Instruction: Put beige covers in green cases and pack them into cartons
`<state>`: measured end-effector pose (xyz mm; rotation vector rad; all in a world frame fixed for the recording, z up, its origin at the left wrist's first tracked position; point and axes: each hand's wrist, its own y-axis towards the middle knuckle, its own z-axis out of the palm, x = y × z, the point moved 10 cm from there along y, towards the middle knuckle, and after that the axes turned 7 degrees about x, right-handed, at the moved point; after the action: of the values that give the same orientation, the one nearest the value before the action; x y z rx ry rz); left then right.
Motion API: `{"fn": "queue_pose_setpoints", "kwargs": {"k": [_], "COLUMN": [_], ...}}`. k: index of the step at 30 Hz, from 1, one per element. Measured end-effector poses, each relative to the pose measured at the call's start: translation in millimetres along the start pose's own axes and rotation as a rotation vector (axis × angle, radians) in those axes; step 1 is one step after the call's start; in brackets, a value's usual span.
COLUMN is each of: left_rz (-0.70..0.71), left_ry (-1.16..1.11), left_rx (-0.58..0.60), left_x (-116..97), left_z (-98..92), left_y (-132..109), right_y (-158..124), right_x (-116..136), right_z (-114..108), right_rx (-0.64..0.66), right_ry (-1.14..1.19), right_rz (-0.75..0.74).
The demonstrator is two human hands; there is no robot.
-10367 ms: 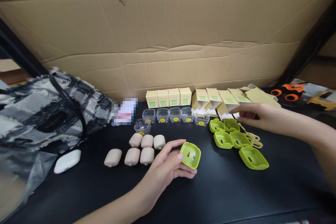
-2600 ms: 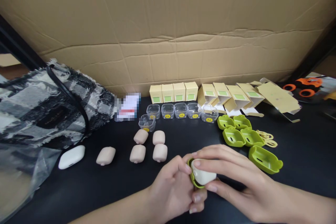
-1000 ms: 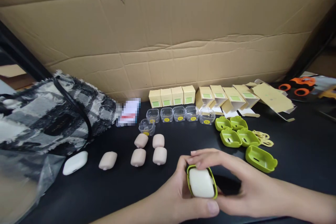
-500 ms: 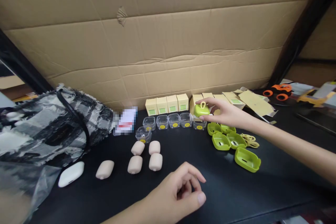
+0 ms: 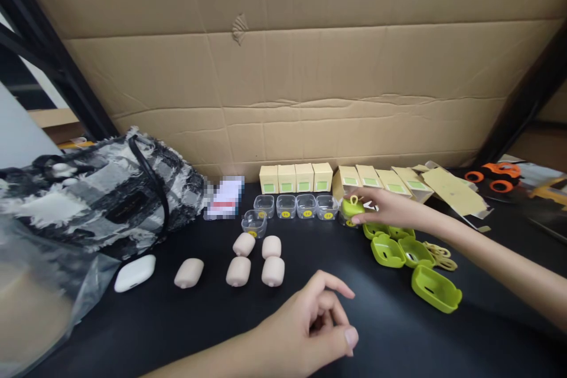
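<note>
Toward the back of the black tabletop (image 5: 398,331), your right hand (image 5: 392,211) is reaching out to the row of small clear plastic tubs with yellow stickers (image 5: 295,205). Its fingertips are pinching a lime-green silicone earbud case with a little loop on top (image 5: 352,208). That case is sitting at the right end of the row, on the last tub, just in front of the opened tan cardboard boxes (image 5: 376,177). Your left hand (image 5: 310,325) is hovering near the front of the tabletop, well apart from the case. Its fingers are curling loosely inward, the forefinger is sticking out a little, and it is gripping nothing.

Just below your right wrist, open lime-green silicone shells (image 5: 387,250) are lying in a cluster, with one larger green shell (image 5: 436,289) lying nearer to you. Pale yellow cords (image 5: 440,251) are lying just beside them. Four closed tan boxes with green labels (image 5: 296,178) are standing in a line behind the tubs, against the brown cardboard wall (image 5: 283,71). Left of centre, four pinkish-beige rounded cases (image 5: 254,260) are lying together, and a fifth beige case (image 5: 189,273) is lying apart from them. A glossy white earbud case (image 5: 134,264) is lying near a black-and-white fringed bag (image 5: 101,189).
</note>
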<state>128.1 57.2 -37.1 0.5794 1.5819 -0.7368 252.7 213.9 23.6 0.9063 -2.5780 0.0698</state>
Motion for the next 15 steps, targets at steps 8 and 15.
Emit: {"fn": "queue_pose_setpoints", "kwargs": {"k": [8, 15], "left_rz": [-0.002, 0.021], "left_ry": [0.025, 0.091], "left_rx": [0.014, 0.000], "left_x": [-0.5, -2.9], "left_z": [1.4, 2.0], "left_y": [-0.7, -1.0], "right_y": [-1.5, -8.0], "right_x": [11.3, 23.6], "right_z": [6.0, -3.0], "right_rx": [-0.017, -0.056], "right_ry": [-0.131, -0.132], "right_rz": [0.054, 0.056]}}
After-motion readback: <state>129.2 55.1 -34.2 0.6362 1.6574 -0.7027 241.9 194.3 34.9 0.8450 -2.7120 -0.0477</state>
